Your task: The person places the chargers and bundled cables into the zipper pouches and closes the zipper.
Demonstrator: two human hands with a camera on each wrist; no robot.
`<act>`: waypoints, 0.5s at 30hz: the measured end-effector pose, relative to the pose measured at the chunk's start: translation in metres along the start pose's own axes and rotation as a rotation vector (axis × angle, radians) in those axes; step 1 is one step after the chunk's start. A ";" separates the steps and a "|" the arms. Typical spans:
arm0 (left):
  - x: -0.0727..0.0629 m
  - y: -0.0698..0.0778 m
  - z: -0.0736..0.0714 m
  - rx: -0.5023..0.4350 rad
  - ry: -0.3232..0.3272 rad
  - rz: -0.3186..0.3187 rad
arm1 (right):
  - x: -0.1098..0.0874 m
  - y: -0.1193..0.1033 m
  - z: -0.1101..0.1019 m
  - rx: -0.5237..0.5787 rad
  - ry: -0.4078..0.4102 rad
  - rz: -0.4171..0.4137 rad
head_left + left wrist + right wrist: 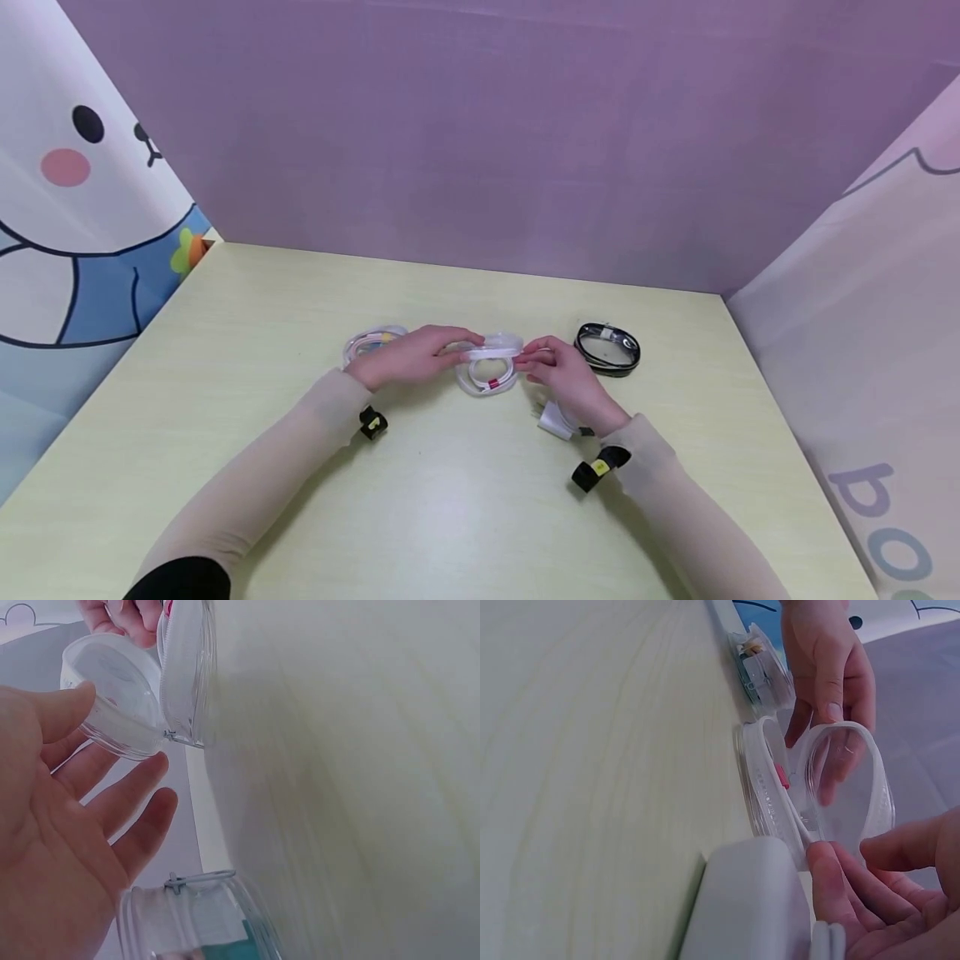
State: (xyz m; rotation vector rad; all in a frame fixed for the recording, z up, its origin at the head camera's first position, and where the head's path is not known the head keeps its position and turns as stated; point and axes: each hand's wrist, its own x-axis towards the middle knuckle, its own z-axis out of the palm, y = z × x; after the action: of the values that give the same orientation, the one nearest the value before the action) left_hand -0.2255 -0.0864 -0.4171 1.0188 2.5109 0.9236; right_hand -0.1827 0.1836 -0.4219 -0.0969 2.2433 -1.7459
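Between the two hands is a round clear zip pouch point(489, 385) with its lid raised. A coiled white cable with a red piece point(781, 776) lies in its lower half. My left hand point(420, 356) pinches the raised lid point(112, 675) at its left side, thumb on the rim and fingers behind. At the pouch's right side, my right hand point(562, 379) holds the rim between thumb and fingers. A white power adapter point(742, 900) lies on the table under my right hand, partly hidden by it.
A second clear zip pouch point(367, 340) with coloured contents lies behind my left wrist, partly hidden. A coiled black cable point(609, 368) lies beyond my right hand. The pale wooden table point(420, 517) ends at a purple backdrop point(480, 142), with printed cloth at both sides.
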 end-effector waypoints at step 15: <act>-0.002 -0.005 -0.002 -0.053 0.016 0.008 | -0.015 0.004 -0.021 -0.030 -0.016 -0.076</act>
State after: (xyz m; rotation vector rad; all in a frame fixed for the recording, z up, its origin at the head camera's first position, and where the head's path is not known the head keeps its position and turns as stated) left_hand -0.2273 -0.0915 -0.4192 1.0102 2.4825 0.9991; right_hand -0.1738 0.2081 -0.4182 -0.2052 2.2824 -1.7435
